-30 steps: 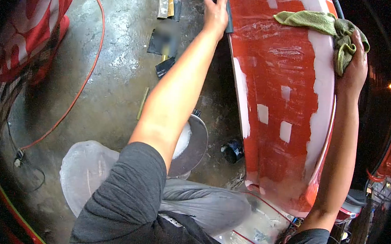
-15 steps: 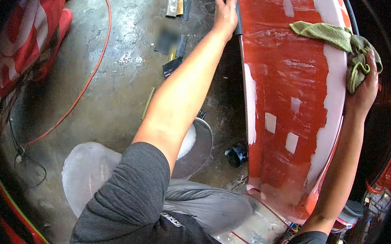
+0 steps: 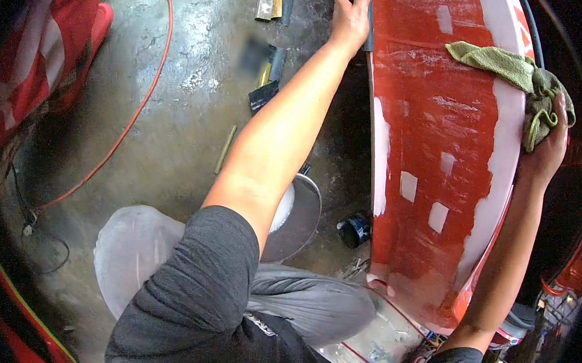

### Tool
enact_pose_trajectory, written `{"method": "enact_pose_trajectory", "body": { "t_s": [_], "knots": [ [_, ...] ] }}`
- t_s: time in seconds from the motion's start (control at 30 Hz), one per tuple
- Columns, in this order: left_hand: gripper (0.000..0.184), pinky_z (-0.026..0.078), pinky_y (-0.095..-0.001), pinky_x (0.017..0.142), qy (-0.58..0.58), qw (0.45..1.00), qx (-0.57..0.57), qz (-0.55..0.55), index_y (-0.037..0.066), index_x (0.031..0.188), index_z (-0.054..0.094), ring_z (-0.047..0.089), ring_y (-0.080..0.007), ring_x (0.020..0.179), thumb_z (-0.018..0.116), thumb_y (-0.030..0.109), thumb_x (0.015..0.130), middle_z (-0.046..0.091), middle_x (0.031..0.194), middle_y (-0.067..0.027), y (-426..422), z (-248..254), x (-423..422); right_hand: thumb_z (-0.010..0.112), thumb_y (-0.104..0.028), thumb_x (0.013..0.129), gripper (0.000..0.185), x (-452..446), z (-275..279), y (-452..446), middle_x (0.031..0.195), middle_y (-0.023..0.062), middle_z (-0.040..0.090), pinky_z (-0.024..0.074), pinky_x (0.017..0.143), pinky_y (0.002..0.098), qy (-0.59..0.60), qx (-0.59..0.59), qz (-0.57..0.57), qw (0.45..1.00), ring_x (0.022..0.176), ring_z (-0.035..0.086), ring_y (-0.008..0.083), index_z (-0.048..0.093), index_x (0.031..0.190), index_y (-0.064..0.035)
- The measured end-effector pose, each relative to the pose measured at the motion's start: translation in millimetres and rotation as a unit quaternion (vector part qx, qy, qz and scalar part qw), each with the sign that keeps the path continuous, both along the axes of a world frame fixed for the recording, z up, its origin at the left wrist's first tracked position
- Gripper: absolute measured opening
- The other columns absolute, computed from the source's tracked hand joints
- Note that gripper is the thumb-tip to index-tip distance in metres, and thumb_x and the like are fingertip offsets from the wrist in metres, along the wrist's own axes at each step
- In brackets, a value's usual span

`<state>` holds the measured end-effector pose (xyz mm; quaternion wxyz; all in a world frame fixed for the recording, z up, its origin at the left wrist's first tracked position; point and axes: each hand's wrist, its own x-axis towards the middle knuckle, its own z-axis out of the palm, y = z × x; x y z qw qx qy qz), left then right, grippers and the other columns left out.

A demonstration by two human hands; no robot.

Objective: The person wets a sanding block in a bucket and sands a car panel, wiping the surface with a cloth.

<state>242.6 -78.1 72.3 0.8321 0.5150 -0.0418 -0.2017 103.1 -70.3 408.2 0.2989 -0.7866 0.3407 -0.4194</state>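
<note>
A long curved red panel (image 3: 429,130), with pale filler-like patches and whitish edges, stretches from the top of the view toward my knees. My left hand (image 3: 351,20) is closed on a dark strip of sandpaper (image 3: 370,30), pressed along the panel's left edge; the strip's upper part runs behind the fingers and out of frame. At the opposite edge, my right hand (image 3: 547,149) grips a bunched green cloth (image 3: 544,84). One end of that cloth drapes across the panel's face, and the palm lies against the panel's outer side.
Several dark and yellowish strips (image 3: 263,97) lie on the wet floor (image 3: 178,153). A round bucket (image 3: 302,216) with something white inside stands by my knee, near a small dark can (image 3: 354,230). An orange hose (image 3: 150,91) crosses the floor. Red-and-white fabric (image 3: 29,62) hangs at left.
The view has shifted slightly, so the panel and the floor items sit a little farther right. Both hands keep about the same places on the panel's edges.
</note>
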Motion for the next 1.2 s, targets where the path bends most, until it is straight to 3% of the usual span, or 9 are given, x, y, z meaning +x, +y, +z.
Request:
{"method": "enact_pose_trajectory", "body": {
  "t_s": [0.1, 0.27, 0.33, 0.53, 0.8, 0.9, 0.93, 1.07, 1.2],
  "knots": [
    [0.068, 0.043, -0.0486, 0.106, 0.050, 0.987, -0.154, -0.016, -0.006, 0.143, 0.038, 0.056, -0.0394, 0.125, 0.046, 0.051, 0.108, 0.057, 0.134, -0.0314, 45.9, 17.0, -90.6, 0.047, -0.016, 0.109, 0.035, -21.2, 10.4, -34.8, 0.136, 0.0132, 0.064, 0.0564, 0.099, 0.0338, 0.038, 0.001, 0.046, 0.998, 0.116, 0.067, 0.0210, 0.064, 0.136, -0.0006],
    [0.068, 0.029, -0.0443, 0.121, 0.055, 0.993, -0.072, -0.076, -0.002, 0.160, 0.020, 0.040, -0.0345, 0.144, 0.043, 0.038, 0.111, 0.041, 0.154, -0.0245, 113.2, 15.8, -312.8, 0.049, -0.017, 0.108, 0.035, -23.9, 15.4, -42.1, 0.134, 0.0150, 0.065, 0.0572, 0.098, 0.0355, 0.022, 0.075, 0.067, 0.995, 0.115, 0.068, 0.0225, 0.064, 0.135, -0.0002],
    [0.066, 0.034, -0.0455, 0.117, 0.148, 0.978, -0.146, -0.034, -0.004, 0.157, 0.023, 0.047, -0.0365, 0.138, 0.046, 0.037, 0.111, 0.047, 0.148, -0.0263, 88.6, 18.3, -269.9, 0.054, -0.019, 0.106, 0.034, -36.1, 18.0, -60.8, 0.131, 0.0162, 0.067, 0.0579, 0.098, 0.0378, 0.020, 0.071, 0.114, 0.991, 0.114, 0.069, 0.0245, 0.065, 0.133, 0.0002],
    [0.057, 0.044, -0.0493, 0.101, 0.009, 0.998, -0.059, -0.004, -0.001, 0.137, 0.042, 0.060, -0.0394, 0.116, 0.044, 0.049, 0.109, 0.061, 0.126, -0.0307, 25.8, -3.6, -71.2, 0.048, -0.017, 0.109, 0.037, -21.8, 11.7, -45.8, 0.140, 0.0172, 0.062, 0.0558, 0.103, 0.0398, 0.011, 0.028, 0.075, 0.997, 0.122, 0.065, 0.0264, 0.060, 0.139, 0.0002],
    [0.075, 0.020, -0.0440, 0.125, 0.124, 0.973, -0.103, -0.163, -0.005, 0.161, 0.012, 0.025, -0.0394, 0.153, 0.034, 0.046, 0.112, 0.024, 0.164, -0.0291, 131.1, 20.3, -347.2, 0.040, -0.014, 0.111, 0.038, -18.2, 4.2, -31.7, 0.141, 0.0161, 0.061, 0.0547, 0.105, 0.0387, 0.031, -0.032, 0.073, 0.996, 0.125, 0.063, 0.0250, 0.055, 0.143, -0.0004],
    [0.076, 0.023, -0.0442, 0.124, 0.159, 0.981, -0.078, -0.086, -0.006, 0.160, 0.014, 0.029, -0.0383, 0.152, 0.039, 0.047, 0.111, 0.027, 0.163, -0.0295, 98.4, 20.1, -321.9, 0.040, -0.013, 0.111, 0.039, -28.5, 11.7, -49.1, 0.143, 0.0154, 0.059, 0.0540, 0.106, 0.0382, 0.131, -0.112, 0.077, 0.982, 0.122, 0.064, 0.0245, 0.055, 0.144, -0.0006],
    [0.075, 0.028, -0.0459, 0.119, 0.137, 0.986, -0.081, -0.052, -0.005, 0.157, 0.019, 0.036, -0.0398, 0.146, 0.040, 0.049, 0.110, 0.034, 0.156, -0.0301, 84.3, 20.3, -280.2, 0.041, -0.011, 0.110, 0.039, 1.1, -3.9, 5.9, 0.144, 0.0146, 0.058, 0.0534, 0.106, 0.0372, 0.006, -0.009, 0.001, 1.000, 0.123, 0.063, 0.0235, 0.054, 0.146, -0.0013],
    [0.066, 0.046, -0.0530, 0.095, 0.054, 0.999, -0.003, -0.010, -0.002, 0.137, 0.040, 0.060, -0.0440, 0.119, 0.046, 0.055, 0.107, 0.060, 0.127, -0.0320, 41.2, 34.1, -75.4, 0.052, -0.001, 0.104, 0.038, -41.5, 13.8, -67.3, 0.136, 0.0127, 0.063, 0.0573, 0.097, 0.0323, 0.183, -0.234, 0.142, 0.944, 0.115, 0.066, 0.0191, 0.059, 0.142, -0.0035],
    [0.070, 0.042, -0.0489, 0.111, 0.058, 0.997, -0.052, 0.007, -0.004, 0.155, 0.028, 0.051, -0.0442, 0.135, 0.047, 0.046, 0.109, 0.049, 0.147, -0.0335, 67.5, 24.1, -211.9, 0.050, 0.000, 0.105, 0.043, -30.6, 11.0, -41.2, 0.140, 0.0105, 0.059, 0.0522, 0.102, 0.0294, 0.183, -0.204, 0.102, 0.956, 0.119, 0.063, 0.0167, 0.055, 0.147, -0.0043]
  ]
}}
